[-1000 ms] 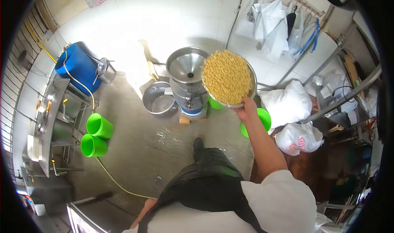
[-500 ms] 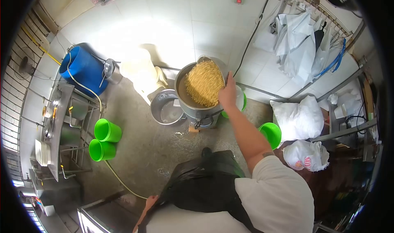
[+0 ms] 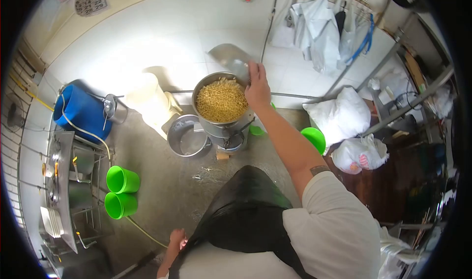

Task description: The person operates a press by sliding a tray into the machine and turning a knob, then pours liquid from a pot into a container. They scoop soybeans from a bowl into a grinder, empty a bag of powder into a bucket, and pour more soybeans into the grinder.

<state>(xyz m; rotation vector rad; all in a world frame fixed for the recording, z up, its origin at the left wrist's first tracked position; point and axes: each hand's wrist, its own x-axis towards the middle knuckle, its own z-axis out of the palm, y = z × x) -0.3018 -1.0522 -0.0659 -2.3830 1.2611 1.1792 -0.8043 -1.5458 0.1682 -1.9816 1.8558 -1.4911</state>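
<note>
My right hand [image 3: 257,88] is closed on a metal scoop [image 3: 230,58], smeared by motion and tilted above the back rim of a steel hopper [image 3: 198,91]. Pale yellow beans [image 3: 221,100], which look like soybeans, are heaped in the hopper. A latch shows on the front of the machine [image 3: 219,131] below it. To the left of the machine a wide steel pot [image 3: 173,136] stands on the floor, wet inside. My left hand [image 3: 178,237] hangs low beside the black apron [image 3: 241,215], fingers curled in, with nothing visible in it.
Two green buckets [image 3: 123,179] stand on the floor at left, beside a steel table [image 3: 66,180]. A blue barrel [image 3: 81,109] and a hose [image 3: 83,129] are behind them. White sacks [image 3: 339,114] and another green bucket [image 3: 313,139] lie to the right.
My right hand has lifted and turned the scoop up and away. The beans that filled it now lie in the hopper. The camera view has shifted slightly; my left hand stays low.
</note>
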